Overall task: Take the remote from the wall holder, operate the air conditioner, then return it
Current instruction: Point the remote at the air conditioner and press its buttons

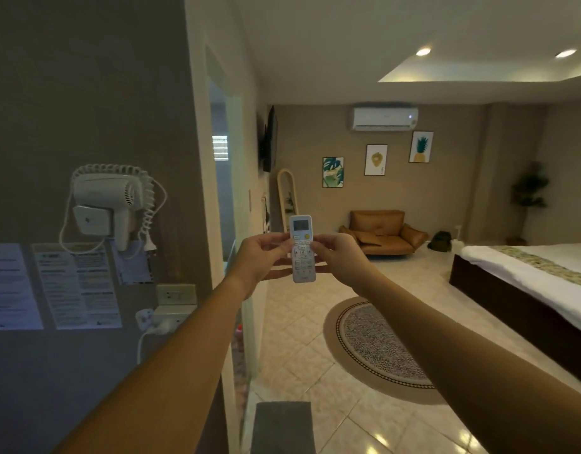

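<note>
Button labels are blurring beyond reading. Left hand and right hand are gripping the remote upright, display end uppermost.

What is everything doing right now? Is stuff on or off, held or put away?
remote: upright, held in both hands.
left hand: gripping the remote.
right hand: gripping the remote, thumb on its buttons.
air conditioner: on the wall, small light glowing.
hair dryer: hanging in its wall cradle.
ceiling lights: on.
</note>
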